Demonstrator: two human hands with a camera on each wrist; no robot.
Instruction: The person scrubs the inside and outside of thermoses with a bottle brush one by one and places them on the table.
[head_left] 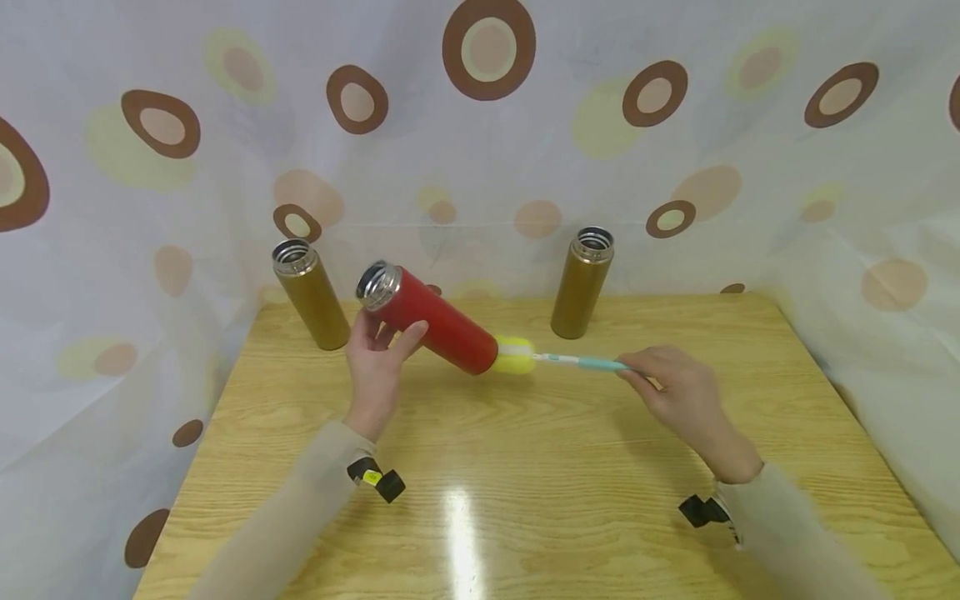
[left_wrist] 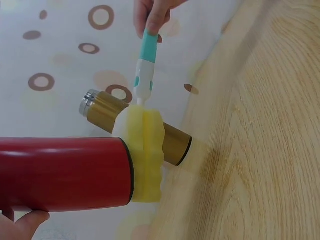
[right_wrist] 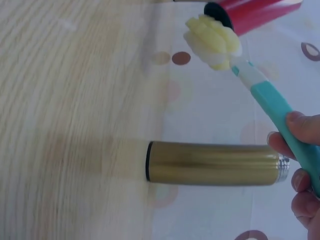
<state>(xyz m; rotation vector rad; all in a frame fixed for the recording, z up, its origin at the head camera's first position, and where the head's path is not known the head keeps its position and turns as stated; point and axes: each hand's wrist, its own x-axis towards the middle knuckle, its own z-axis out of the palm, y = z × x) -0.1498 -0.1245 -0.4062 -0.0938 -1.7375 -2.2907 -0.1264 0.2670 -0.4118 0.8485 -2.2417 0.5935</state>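
Note:
My left hand (head_left: 377,362) grips a red thermos bottle (head_left: 442,325) near its lidless metal mouth and holds it tilted above the table, base toward the right. In my right hand (head_left: 678,392) is a bottle brush (head_left: 600,363) with a teal and white handle, pinched between thumb and fingers. The brush's yellow and white sponge head (left_wrist: 145,155) is against the thermos's base in the left wrist view. The right wrist view also shows the sponge (right_wrist: 214,42) at the dark bottom rim of the red thermos (right_wrist: 260,12).
Two gold thermos bottles stand lidless at the back of the wooden table (head_left: 525,467): one on the left (head_left: 315,304), close to the red one, and one on the right (head_left: 581,287). A dotted cloth (head_left: 480,167) hangs behind and along the sides.

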